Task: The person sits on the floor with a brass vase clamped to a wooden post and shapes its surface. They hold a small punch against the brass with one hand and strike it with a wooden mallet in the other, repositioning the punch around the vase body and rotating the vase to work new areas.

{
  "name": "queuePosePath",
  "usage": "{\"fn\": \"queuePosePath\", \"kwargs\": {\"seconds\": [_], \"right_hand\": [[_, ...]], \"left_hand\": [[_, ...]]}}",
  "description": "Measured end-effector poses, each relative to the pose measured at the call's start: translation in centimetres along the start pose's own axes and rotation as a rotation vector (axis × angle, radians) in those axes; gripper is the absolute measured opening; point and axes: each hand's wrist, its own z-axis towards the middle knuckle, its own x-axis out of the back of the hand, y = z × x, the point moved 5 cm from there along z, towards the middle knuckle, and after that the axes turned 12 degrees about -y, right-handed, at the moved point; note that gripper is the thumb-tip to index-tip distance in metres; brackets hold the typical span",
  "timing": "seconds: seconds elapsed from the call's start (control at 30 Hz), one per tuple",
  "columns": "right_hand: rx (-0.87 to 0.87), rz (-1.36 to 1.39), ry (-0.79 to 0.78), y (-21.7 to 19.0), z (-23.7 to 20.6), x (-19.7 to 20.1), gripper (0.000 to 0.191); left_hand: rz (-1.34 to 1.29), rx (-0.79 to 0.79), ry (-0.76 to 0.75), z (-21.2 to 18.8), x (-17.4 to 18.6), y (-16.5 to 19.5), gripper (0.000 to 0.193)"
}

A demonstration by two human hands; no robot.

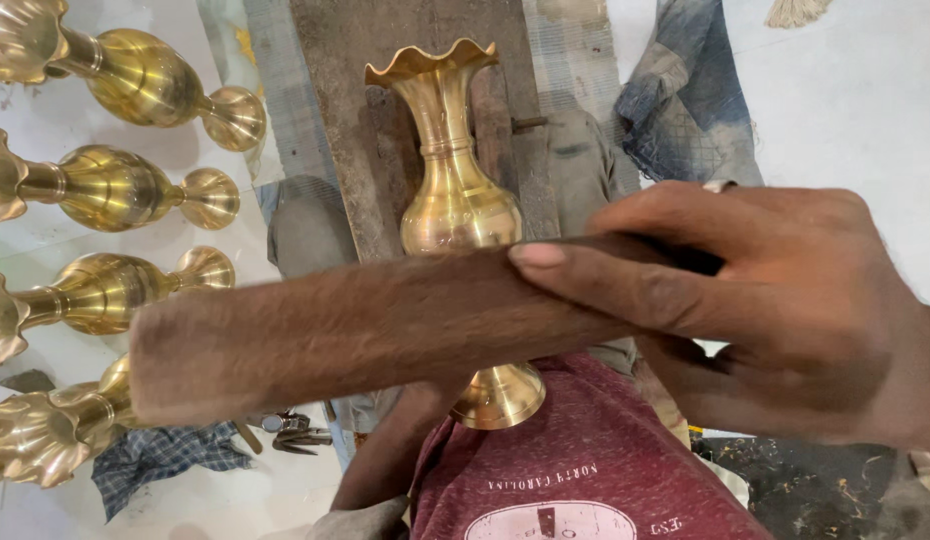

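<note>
Nearest, the right hand [785, 310] closes its fingers and thumb around a dark flat strip, blurred across the middle. The left hand [415, 400], low beneath it, is mostly hidden, so I cannot tell its grip. Behind stands an upright brass vase [455, 200]. Far left lie four more brass vases [115, 190].

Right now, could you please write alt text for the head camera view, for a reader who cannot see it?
A right hand presses a long brown file-like bar across the belly of a brass vase with a wavy rim, which lies on a worn wooden board. Four more brass vases lie on their sides at the left. The left hand is hidden.
</note>
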Motion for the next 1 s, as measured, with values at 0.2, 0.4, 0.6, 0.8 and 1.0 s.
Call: {"fn": "queuePosePath", "kwargs": {"seconds": [0.2,0.4,0.6,0.8,1.0], "right_hand": [[-0.076,-0.105,-0.110,2.3,-3.5,-2.8,0.083],[-0.167,-0.046,-0.007,4.0,-5.5,-5.2,0.069],[-0.270,0.258,0.265,5.1,-9.8,-10.5,0.060],[-0.388,0.557,0.623,4.4,-12.8,-16.8,0.064],[-0.488,0.746,0.915,0.6,-12.7,-21.5,0.054]], "left_hand": [[0.073,-0.109,0.038,1.4,2.7,2.5,0.028],[0.082,-0.063,-0.163,6.0,4.6,5.5,0.024],[0.125,-0.240,-0.330,9.0,5.0,7.7,0.033],[0.225,-0.385,-0.539,11.2,4.0,8.8,0.055],[0.248,-0.409,-0.792,11.4,3.1,8.9,0.034]]}}
